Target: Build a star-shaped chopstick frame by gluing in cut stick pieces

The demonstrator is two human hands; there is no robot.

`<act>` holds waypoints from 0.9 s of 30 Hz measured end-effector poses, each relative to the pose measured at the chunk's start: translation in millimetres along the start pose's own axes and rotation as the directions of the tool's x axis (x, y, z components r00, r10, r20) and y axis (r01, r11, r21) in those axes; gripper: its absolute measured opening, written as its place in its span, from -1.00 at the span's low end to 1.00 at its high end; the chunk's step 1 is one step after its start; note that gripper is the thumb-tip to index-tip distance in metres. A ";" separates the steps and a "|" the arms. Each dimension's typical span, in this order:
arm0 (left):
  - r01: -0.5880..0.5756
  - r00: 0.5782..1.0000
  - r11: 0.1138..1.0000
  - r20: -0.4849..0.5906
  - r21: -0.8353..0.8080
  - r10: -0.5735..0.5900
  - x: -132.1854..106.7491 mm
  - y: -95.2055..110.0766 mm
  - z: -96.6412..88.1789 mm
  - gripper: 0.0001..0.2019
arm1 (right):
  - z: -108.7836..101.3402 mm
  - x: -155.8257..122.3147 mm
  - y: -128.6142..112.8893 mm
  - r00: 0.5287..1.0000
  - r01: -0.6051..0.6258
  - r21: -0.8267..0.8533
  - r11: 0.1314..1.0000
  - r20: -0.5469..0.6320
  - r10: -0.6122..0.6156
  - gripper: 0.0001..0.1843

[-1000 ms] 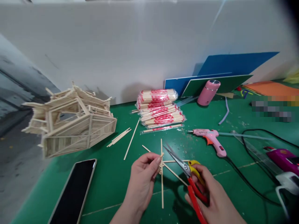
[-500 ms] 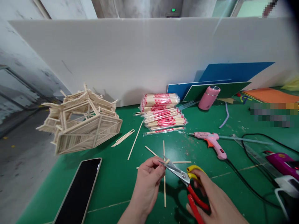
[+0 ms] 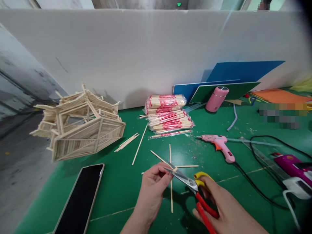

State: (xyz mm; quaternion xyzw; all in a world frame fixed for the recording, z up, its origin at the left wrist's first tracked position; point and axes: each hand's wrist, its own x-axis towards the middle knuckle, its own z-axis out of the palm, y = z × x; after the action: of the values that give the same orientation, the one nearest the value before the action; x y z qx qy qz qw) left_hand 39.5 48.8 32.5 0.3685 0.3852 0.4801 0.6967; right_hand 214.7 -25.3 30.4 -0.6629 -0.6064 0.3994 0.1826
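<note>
Between its thumb and fingers, my left hand (image 3: 154, 187) pinches a short wooden stick (image 3: 175, 169), mostly hidden by the fingers. My right hand (image 3: 220, 203) is wrapped round the red and yellow handles of a pair of scissors (image 3: 191, 182). Their blades sit around the stick's end, close to my left fingertips. Below on the green table, several chopsticks (image 3: 171, 198) lie crossed, partly covered by my left hand. Another single chopstick (image 3: 139, 144) and a small group of chopsticks (image 3: 127, 142) rest farther left.
A stick-built model house (image 3: 83, 130) stands at left, behind a phone (image 3: 79, 198). Wrapped chopstick packs (image 3: 168, 113) lie at the back. To the right are a pink glue gun (image 3: 220, 145) with its cord, a pink bottle (image 3: 216, 99), coloured boards (image 3: 229, 92) and a purple device (image 3: 291, 167).
The camera view has tilted slightly, moving the scene up and a little left. Both hands keep nearly the same pose, with the scissor blades still at the stick.
</note>
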 end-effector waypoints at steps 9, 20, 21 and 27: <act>0.045 0.999 0.998 0.023 0.031 -0.046 0.2 -9.1 -7.8 -0.92 | 1.2 -0.7 -4.4 0.999 -0.020 -0.061 0.998 0.037 0.023 -0.46; -0.013 0.993 0.994 0.115 0.109 0.000 -1.9 -7.5 -3.3 -0.93 | -1.1 -2.2 -14.1 0.998 -0.053 -0.115 0.992 0.035 0.058 -0.48; -0.015 0.992 0.993 0.126 0.116 0.000 -2.2 -7.5 -3.6 -0.94 | -1.4 -1.9 -14.9 0.998 -0.041 -0.106 0.994 0.035 0.045 -0.54; 0.003 0.995 0.995 0.104 0.105 -0.014 -5.6 -10.2 -3.4 -0.93 | -1.1 -0.8 -17.5 0.998 0.008 -0.022 1.000 0.056 -0.006 -0.77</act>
State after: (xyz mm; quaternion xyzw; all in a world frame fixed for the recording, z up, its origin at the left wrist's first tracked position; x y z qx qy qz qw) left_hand 39.0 41.2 23.1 0.4272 0.3744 0.4364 0.6977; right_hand 204.1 -22.3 44.1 -0.6513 -0.6180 0.4103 0.1597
